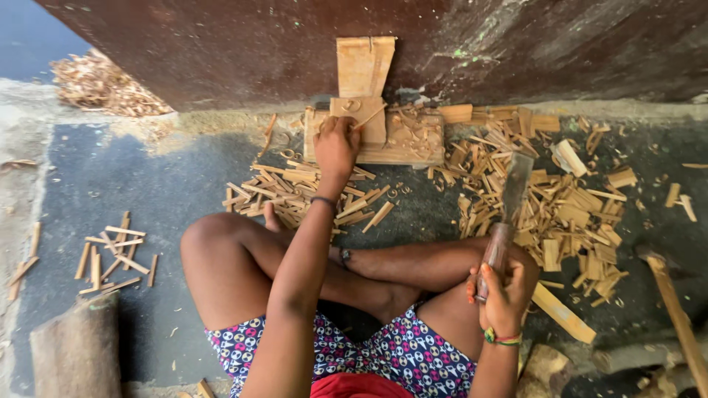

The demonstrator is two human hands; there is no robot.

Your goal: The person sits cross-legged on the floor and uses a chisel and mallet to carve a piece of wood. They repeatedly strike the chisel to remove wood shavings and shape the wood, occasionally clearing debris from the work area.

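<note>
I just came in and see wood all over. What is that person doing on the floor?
A person sits cross-legged on the floor. The left hand holds a small wood piece on a wooden block by the wall. The right hand grips a big blade, raised off the wood. Wood strips lie scattered around.

Left hand on wood block, right hand gripping chisel
</note>
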